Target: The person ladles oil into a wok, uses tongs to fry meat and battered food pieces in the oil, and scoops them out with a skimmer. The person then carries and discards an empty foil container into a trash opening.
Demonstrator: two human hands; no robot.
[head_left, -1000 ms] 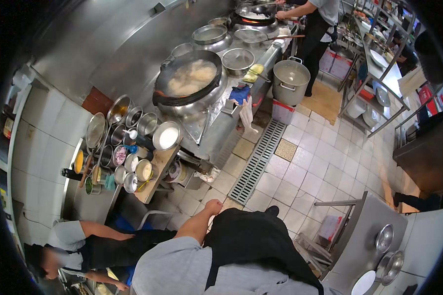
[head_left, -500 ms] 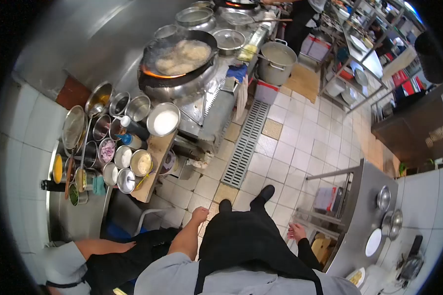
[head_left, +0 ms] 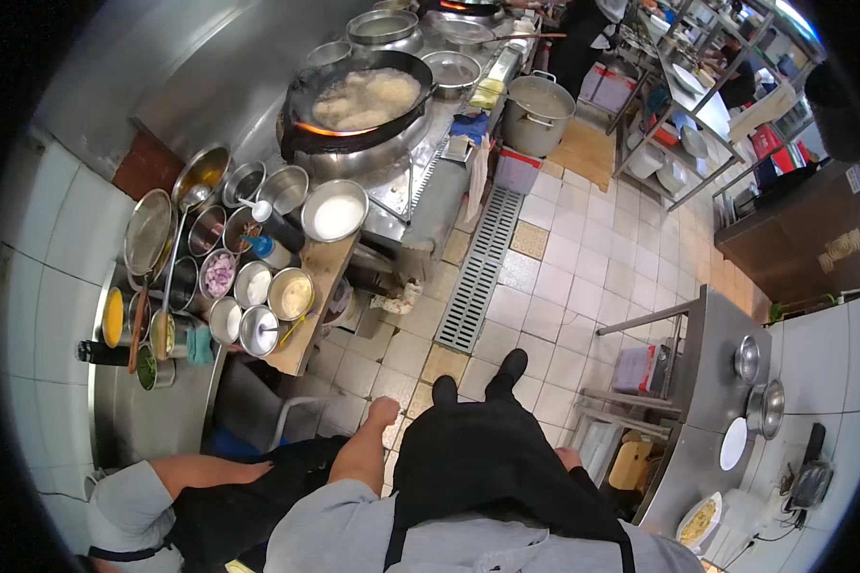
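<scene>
My left hand (head_left: 383,413) hangs over the tiled floor at my left side, its fingers curled in and no object showing in it. My right hand (head_left: 569,458) is by my right hip, close to the black apron (head_left: 478,458); its fingers are mostly hidden, so I cannot see whether they are curled. Neither hand touches a utensil. Ahead on the left, a black wok (head_left: 296,100) stands over a flame, with pale food (head_left: 368,99) frying in bubbling oil.
Several metal bowls, a ladle (head_left: 199,196) and squeeze bottles crowd the left counter. A co-worker's arm (head_left: 210,473) is close on my left. A large pot (head_left: 537,119) stands beyond the floor drain (head_left: 478,272). On the right, a steel table (head_left: 707,382) holds bowls and a white plate (head_left: 733,443).
My right hand has drawn in toward my hip, and its fingers are now mostly hidden. My left hand stays at my side. The view has shifted slightly.
</scene>
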